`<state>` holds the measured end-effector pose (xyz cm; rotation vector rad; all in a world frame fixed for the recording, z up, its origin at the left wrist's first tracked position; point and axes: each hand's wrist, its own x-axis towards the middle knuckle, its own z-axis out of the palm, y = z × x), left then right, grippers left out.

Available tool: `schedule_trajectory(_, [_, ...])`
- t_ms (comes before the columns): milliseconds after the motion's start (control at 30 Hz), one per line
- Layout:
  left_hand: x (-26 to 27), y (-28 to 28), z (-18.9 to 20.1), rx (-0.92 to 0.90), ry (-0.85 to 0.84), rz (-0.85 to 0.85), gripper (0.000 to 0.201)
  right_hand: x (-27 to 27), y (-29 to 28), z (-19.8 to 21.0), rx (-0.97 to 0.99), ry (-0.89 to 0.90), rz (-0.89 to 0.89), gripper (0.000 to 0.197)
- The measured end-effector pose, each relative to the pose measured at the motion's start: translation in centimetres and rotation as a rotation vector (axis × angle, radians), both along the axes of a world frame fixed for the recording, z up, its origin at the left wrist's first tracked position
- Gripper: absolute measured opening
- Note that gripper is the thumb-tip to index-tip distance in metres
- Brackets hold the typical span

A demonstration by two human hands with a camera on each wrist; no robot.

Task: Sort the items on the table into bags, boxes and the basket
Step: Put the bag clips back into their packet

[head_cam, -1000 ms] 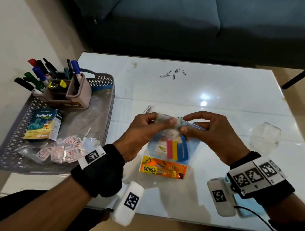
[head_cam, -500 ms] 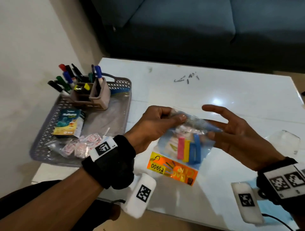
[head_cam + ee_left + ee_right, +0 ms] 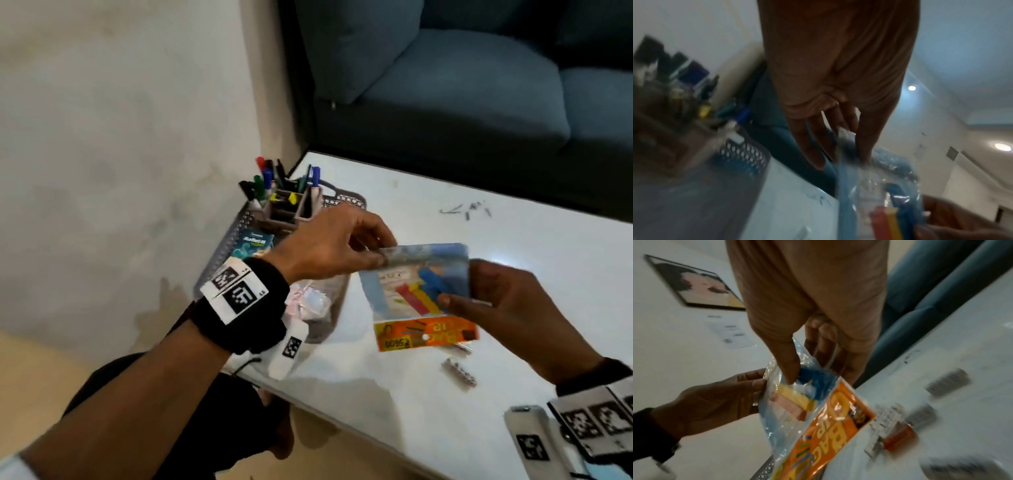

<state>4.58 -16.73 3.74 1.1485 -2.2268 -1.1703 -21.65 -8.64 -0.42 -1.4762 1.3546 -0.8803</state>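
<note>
Sofa (image 3: 462, 96): dark blue fabric, padded cushions, behind the worktop. Worktop (image 3: 513, 274): white, glossy, flat slab, lamp glare on the surface.

Basket (image 3: 219, 253): grey plastic, perforated lattice walls, rectangular, sits at the worktop's left edge against the wall. Inside it: a boxy compartmented pen holder (image 3: 291, 209) with capped markers (image 3: 265, 178) standing upright, a small teal cardboard box (image 3: 253, 241), and crinkly pink-white sachets (image 3: 308, 301) partly hidden under the left wrist.

Clear bag (image 3: 416, 287): thin transparent plastic with a bluish tint, rectangular, orange printed card header at its lower end. Held up off the worktop between both hands, just right of the basket. Contents: straight bar-shaped clips (image 3: 421, 298) in red, yellow and blue, lying side by side.

Left hand (image 3: 329, 246): thumb and fingertips pinch the bag's upper left corner; left wrist view, blurred, shows the film caught between thumb and fingers. Right hand (image 3: 507, 308): grips the bag's right edge, thumb pressed on the front film over the blue clip, fingers behind.

Small stuff on the worktop: metallic ribbed strips (image 3: 459, 371) below the bag, blurred; thin dark pins (image 3: 466, 210) scattered near the far edge, too small to identify.
</note>
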Motion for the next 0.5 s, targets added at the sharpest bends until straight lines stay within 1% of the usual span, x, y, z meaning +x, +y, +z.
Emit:
schedule_trajectory(33, [1.5, -0.1, 0.9, -0.07, -0.051, -0.015, 0.018, 1.1, -0.7, 1.1, -0.06, 0.088, 0.031, 0.03])
schedule_trajectory(100, [4.9, -0.2, 2.5, -0.205, -0.089, 0.012, 0.013, 4.0, -2.5, 2.7, -0.258, 0.321, 0.079, 0.023])
schedule_trajectory(167, [7.8, -0.2, 3.3, -0.342, -0.112, 0.075, 0.013, 7.4, -4.4, 3.5, -0.494, 0.554, 0.106, 0.025])
schedule_trajectory(233, [10.0, -0.2, 3.3, -0.446, -0.156, 0.099, 0.016, 10.5, -5.8, 3.9, -0.637, 0.717, 0.11, 0.027])
schedule_trajectory(300, [11.9, 0.1, 2.5, -0.542, -0.268, 0.084, 0.017, 13.8, -6.6, 4.1, -0.7, 0.876, 0.163, 0.034])
schedule_trajectory(367, [13.2, 0.3, 0.9, -0.614, -0.399, 0.067, 0.016, 16.2, -7.0, 3.5, -0.726, 1.012, 0.255, 0.048])
schedule_trajectory(433, [13.7, 0.4, -1.0, -0.663, -0.457, 0.026, 0.014, 18.1, -7.0, 2.1, -0.761, 1.128, 0.335, 0.058])
schedule_trajectory(500, [13.9, 0.4, -2.8, -0.674, -0.481, -0.033, 0.014, 19.3, -7.1, -0.1, -0.725, 1.198, 0.377, 0.058])
